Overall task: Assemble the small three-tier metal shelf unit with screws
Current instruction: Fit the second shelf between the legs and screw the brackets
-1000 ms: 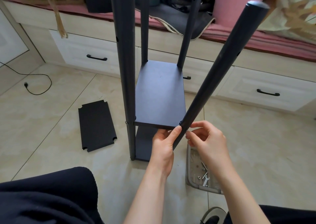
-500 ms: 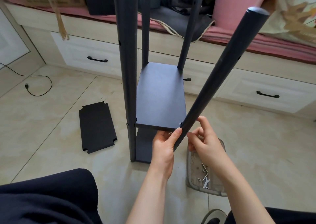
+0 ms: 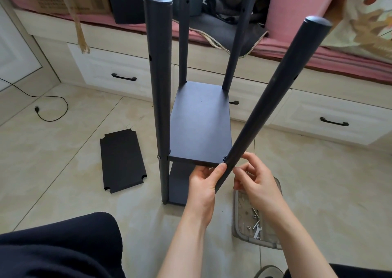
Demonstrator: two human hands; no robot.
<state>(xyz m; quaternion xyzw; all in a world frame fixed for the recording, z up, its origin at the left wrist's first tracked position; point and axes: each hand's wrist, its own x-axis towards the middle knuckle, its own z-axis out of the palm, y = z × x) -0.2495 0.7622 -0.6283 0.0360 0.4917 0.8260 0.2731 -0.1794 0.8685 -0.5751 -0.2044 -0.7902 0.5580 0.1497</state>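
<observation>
The dark shelf unit stands on the floor with several round poles rising from it. Its middle shelf (image 3: 200,125) sits above a lower shelf (image 3: 179,184). The near right pole (image 3: 271,93) leans outward to the right. My left hand (image 3: 203,184) grips the front edge of the middle shelf, thumb against that pole. My right hand (image 3: 257,177) pinches at the pole just right of the shelf's front right corner; what its fingertips hold is hidden. A screw head (image 3: 158,156) shows on the near left pole (image 3: 159,86).
A loose black shelf panel (image 3: 122,161) lies flat on the tiles at left. A clear plastic tray (image 3: 237,214) with screws, nuts and a small wrench sits under my right forearm. White drawers line the back; a black cable (image 3: 53,108) lies far left.
My right hand rose slightly along the leaning pole and its fingers shifted at the corner joint. My left hand kept its grip on the shelf edge.
</observation>
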